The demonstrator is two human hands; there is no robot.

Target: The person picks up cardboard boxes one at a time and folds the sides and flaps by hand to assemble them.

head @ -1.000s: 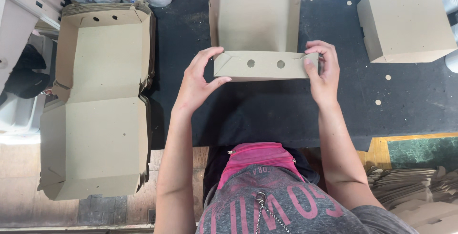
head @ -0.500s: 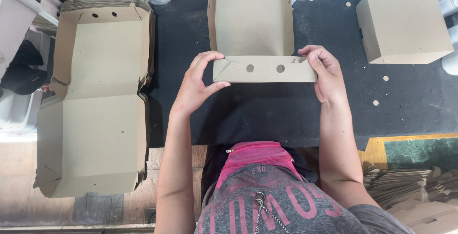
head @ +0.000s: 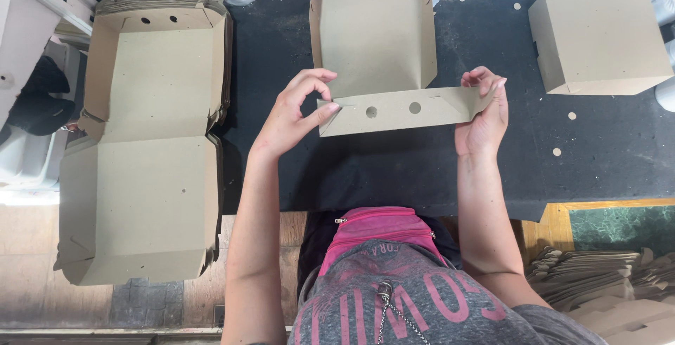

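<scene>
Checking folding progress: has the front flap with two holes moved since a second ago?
Yes. The flap now tilts, its left end lower, and sits slightly nearer the person relative to the closed box.

— What's the cardboard box point(head: 376, 36) like?

— Plain brown board, half folded. It lies open on the black table top, base flat, its two side walls and far wall standing upright.

— And the near side?

— The front flap point(head: 401, 111), a long strip with two round holes near its middle, is folded down toward the person and slightly tilted. Its ends show angled creases; whether the corner tabs are tucked in, I can't quite tell.
</scene>
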